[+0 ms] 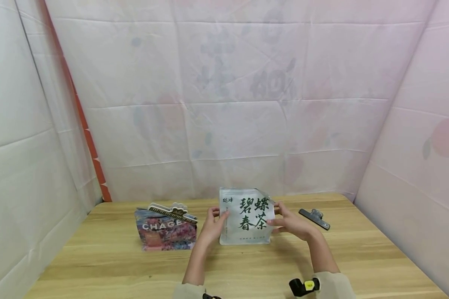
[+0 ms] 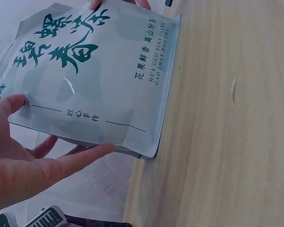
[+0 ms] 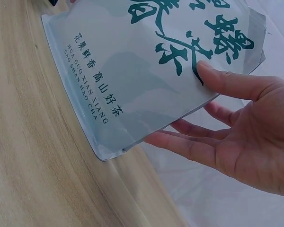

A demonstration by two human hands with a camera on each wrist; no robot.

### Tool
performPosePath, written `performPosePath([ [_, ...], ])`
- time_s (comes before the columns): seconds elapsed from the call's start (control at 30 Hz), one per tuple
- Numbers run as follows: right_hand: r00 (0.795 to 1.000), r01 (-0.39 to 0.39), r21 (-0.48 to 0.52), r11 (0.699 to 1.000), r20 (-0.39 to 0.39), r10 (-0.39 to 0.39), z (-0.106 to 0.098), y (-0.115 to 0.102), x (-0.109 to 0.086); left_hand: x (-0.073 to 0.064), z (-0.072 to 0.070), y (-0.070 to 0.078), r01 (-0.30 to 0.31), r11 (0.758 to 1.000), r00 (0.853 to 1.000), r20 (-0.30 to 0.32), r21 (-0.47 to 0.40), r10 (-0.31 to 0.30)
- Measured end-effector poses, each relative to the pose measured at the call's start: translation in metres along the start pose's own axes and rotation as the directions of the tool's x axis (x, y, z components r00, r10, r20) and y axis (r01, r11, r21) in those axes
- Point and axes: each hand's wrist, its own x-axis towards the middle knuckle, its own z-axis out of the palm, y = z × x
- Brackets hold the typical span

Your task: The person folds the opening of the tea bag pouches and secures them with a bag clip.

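A pale green-white tea bag [image 1: 233, 232] with dark green lettering stands upright on the table, held between both hands. My left hand [image 1: 212, 226] grips its left edge, thumb on the front face and fingers behind. On the opposite edge my right hand [image 1: 289, 222] pinches it the same way, its thumb [image 3: 227, 81] lying on the printed front. The bag's top right corner looks folded or crumpled. Both wrist views show the bag's lower edge [image 2: 168, 94] at the wooden tabletop.
Left of the hands stands a colourful pouch [image 1: 164, 238] marked CHAGE, with a decorated clip [image 1: 173, 212] across its top. A dark clip [image 1: 314, 219] lies on the wooden table [image 1: 108, 257] at the right. White cloth walls [image 1: 228, 137] enclose the back and sides.
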Motion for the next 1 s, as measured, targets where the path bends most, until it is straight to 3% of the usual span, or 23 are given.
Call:
performPosePath([
  [0.4,0.999,-0.030,0.011,0.999,0.013,0.030,0.001,-0.002,-0.003,-0.001,-0.007,-0.001,-0.026,1.000,0.997,0.074,0.017,0.025],
  [0.6,0.999,-0.035,-0.005,0.999,0.005,0.035,0.003,-0.005,-0.005,-0.002,-0.007,0.000,-0.059,0.998,0.995,0.077,0.019,0.057],
  [0.87,0.997,-0.031,-0.195,0.980,-0.076,0.017,0.003,-0.011,-0.007,-0.002,-0.007,0.002,-0.058,0.997,0.996,0.073,0.056,0.054],
  [1.0,0.995,0.006,-0.202,0.979,-0.093,-0.025,0.004,-0.015,-0.006,-0.003,-0.008,0.007,-0.071,0.995,0.997,0.046,0.071,0.067],
])
